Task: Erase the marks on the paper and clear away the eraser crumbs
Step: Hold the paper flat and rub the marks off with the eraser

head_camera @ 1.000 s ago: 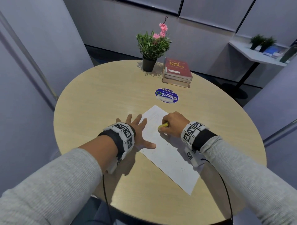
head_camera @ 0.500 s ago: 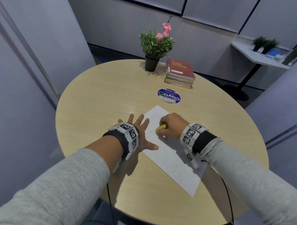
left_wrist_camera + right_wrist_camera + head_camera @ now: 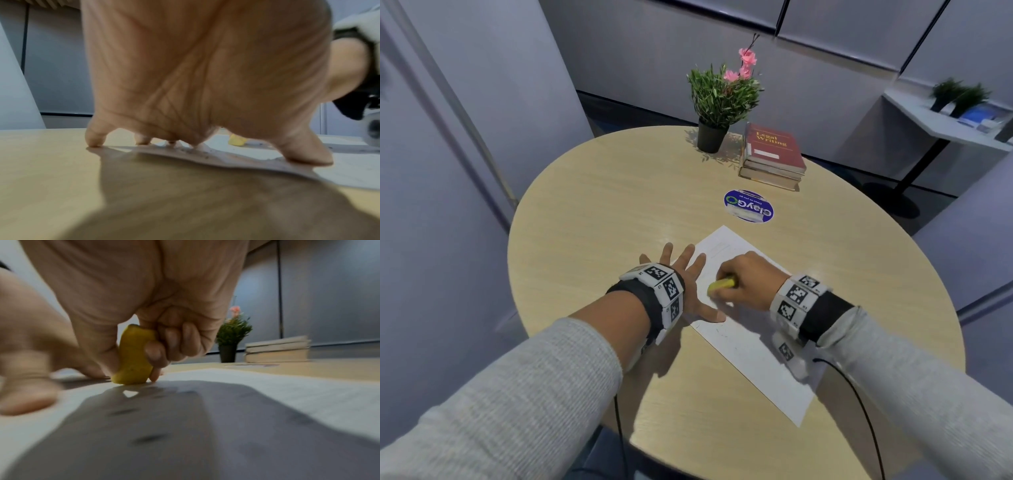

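Fingers (image 3: 690,255) of the left hand (image 3: 690,286) lie spread wide and straight, tips pressing down along the left edge of the paper (image 3: 753,346), thumb on the sheet; the right hand (image 3: 744,279) curls round a yellow eraser (image 3: 722,285), pinching it between thumb and fingers.

Taking the paper as the landmark: the round wooden table (image 3: 602,212) lies under it and reaches well past it on every side. Beyond the paper's far corner sits a stack of books (image 3: 774,157), the top one red, with a potted plant (image 3: 719,99) just to their left. Between the books and the paper is a round blue sticker (image 3: 749,206).

Only the head view shows the whole sheet, lying at a slant. The left wrist view alone shows dark eraser crumbs (image 3: 193,151) scattered on the paper's edge among the fingertips, and the eraser's tip (image 3: 236,141) further in on the sheet. The right wrist view alone shows the eraser (image 3: 133,356) standing on end, its lower end touching the paper (image 3: 287,391), and blurred dark specks (image 3: 147,439) nearer the camera.
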### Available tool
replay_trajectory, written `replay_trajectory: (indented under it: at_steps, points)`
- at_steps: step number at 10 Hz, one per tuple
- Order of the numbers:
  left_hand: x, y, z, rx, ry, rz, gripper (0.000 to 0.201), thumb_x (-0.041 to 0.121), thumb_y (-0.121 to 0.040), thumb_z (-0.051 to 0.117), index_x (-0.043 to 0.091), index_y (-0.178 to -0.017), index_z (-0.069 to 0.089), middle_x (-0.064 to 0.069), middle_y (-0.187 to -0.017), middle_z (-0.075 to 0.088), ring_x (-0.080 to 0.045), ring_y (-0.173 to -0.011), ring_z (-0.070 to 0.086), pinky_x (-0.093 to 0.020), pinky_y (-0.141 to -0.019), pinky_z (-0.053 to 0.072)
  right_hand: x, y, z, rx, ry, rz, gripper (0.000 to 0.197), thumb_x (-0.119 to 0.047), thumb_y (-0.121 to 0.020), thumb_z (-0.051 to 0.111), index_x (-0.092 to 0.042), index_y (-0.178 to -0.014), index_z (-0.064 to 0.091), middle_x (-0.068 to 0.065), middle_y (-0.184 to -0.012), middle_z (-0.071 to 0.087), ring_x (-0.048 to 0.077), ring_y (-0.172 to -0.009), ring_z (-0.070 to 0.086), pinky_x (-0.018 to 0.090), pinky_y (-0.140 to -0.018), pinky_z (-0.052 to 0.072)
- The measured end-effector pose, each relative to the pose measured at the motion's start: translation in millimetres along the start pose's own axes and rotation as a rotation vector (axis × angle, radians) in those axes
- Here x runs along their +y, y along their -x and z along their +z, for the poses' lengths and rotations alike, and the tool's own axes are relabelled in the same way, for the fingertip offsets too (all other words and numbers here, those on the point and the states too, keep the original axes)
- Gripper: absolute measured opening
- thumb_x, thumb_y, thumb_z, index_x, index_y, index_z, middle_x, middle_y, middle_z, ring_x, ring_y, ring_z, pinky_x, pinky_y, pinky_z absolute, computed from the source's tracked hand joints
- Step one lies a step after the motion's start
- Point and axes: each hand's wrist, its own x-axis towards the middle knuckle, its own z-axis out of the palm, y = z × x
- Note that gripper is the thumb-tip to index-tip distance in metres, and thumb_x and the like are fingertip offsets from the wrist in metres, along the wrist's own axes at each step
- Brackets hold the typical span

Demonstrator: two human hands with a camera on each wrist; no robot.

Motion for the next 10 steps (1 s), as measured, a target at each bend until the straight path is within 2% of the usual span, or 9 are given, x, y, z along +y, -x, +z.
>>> replay_trajectory:
  at_steps: [1,2,3,5,6,7,8,10]
  points:
    - [1,2,-1,-0.016,0.001,-0.001,0.126,0.095,-0.057,0.044,0.033,-0.151,-0.014,0.009,-0.158,-0.023,-0.033,-0.144,-0.022,-0.070,-0.108,-0.001,22,-7,-13,0.064,-0.002,0.129,0.028,-0.042,-0.081,0.066,-0.015,-0.088,0.069,0.004,-0.085,0.069,0.021,-0.080,0.061,0.032,-0.071,0.049]
    - [0,0,3,0.015,0.016,0.002,0.127,0.095,-0.056,0.045,0.034,-0.151,-0.013,0.009,-0.159,-0.021,-0.033,-0.144,-0.021,-0.071,-0.108,-0.001,9,-8,-6,0.070,0.019,0.074,0.025,-0.038,-0.079,0.065,-0.014,-0.086,0.068,0.004,-0.082,0.068,0.022,-0.078,0.061,0.032,-0.069,0.049]
    - [0,-2,5,0.031,0.015,0.001,0.127,0.093,-0.056,0.048,0.035,-0.151,-0.012,0.010,-0.159,-0.020,-0.033,-0.145,-0.020,-0.072,-0.107,0.002,-12,0,5,-0.008,0.003,-0.039,0.025,-0.038,-0.078,0.064,-0.014,-0.086,0.069,0.004,-0.080,0.069,0.020,-0.076,0.061,0.033,-0.069,0.051]
    - [0,2,-1,-0.014,0.011,0.001,0.125,0.093,-0.059,0.046,0.033,-0.151,-0.015,0.009,-0.158,-0.024,-0.032,-0.144,-0.024,-0.070,-0.107,-0.003,18,-15,-16,0.083,0.021,0.123,0.026,-0.038,-0.081,0.065,-0.012,-0.086,0.069,0.004,-0.081,0.067,0.022,-0.079,0.062,0.033,-0.070,0.051]
    - [0,-2,3,0.006,0.019,0.000,0.127,0.094,-0.056,0.047,0.035,-0.151,-0.013,0.010,-0.158,-0.022,-0.033,-0.144,-0.022,-0.071,-0.106,-0.001,-7,-8,-2,0.026,0.069,-0.001,0.026,-0.037,-0.078,0.062,-0.013,-0.085,0.068,0.005,-0.078,0.068,0.021,-0.074,0.059,0.032,-0.067,0.051]
    - [0,-2,4,0.012,0.015,-0.001,0.128,0.094,-0.055,0.047,0.035,-0.151,-0.013,0.011,-0.158,-0.022,-0.032,-0.144,-0.021,-0.071,-0.106,-0.002,-6,-10,-5,0.003,0.066,-0.017,0.027,-0.039,-0.079,0.063,-0.014,-0.088,0.069,0.004,-0.081,0.068,0.019,-0.075,0.058,0.033,-0.070,0.051]
    - [0,-1,4,0.015,0.021,0.006,0.126,0.094,-0.057,0.045,0.034,-0.151,-0.014,0.010,-0.158,-0.023,-0.032,-0.144,-0.023,-0.070,-0.107,-0.003,14,-21,-19,0.061,0.055,0.093,0.027,-0.040,-0.080,0.065,-0.014,-0.088,0.069,0.003,-0.080,0.066,0.020,-0.076,0.059,0.031,-0.068,0.050]
    - [-1,-2,5,0.026,0.019,0.012,0.127,0.096,-0.054,0.044,0.037,-0.151,-0.013,0.010,-0.159,-0.021,-0.033,-0.144,-0.021,-0.071,-0.105,-0.002,-11,-15,-3,-0.010,0.060,-0.042,0.024,-0.037,-0.079,0.063,-0.014,-0.086,0.067,0.004,-0.078,0.067,0.020,-0.073,0.059,0.032,-0.067,0.051]
